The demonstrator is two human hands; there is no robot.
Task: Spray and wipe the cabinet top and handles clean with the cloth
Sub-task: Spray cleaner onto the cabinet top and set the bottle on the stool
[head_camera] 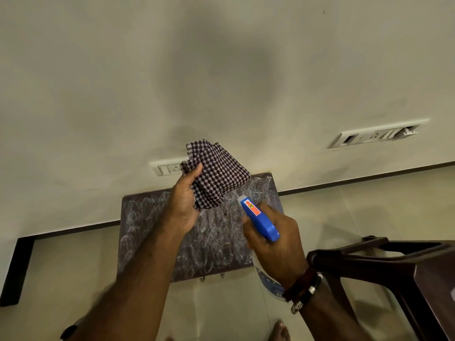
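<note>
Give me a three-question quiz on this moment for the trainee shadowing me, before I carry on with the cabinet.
1. True or false: the checked cloth lies flat on the cabinet top.
2. Which hand holds the blue spray bottle?
3. The wall socket nearest the cloth is: A) left of it, B) right of it, C) below the cabinet.

Key: 1. False; the left hand holds it bunched above the top. 2. The right hand. 3. A.
</note>
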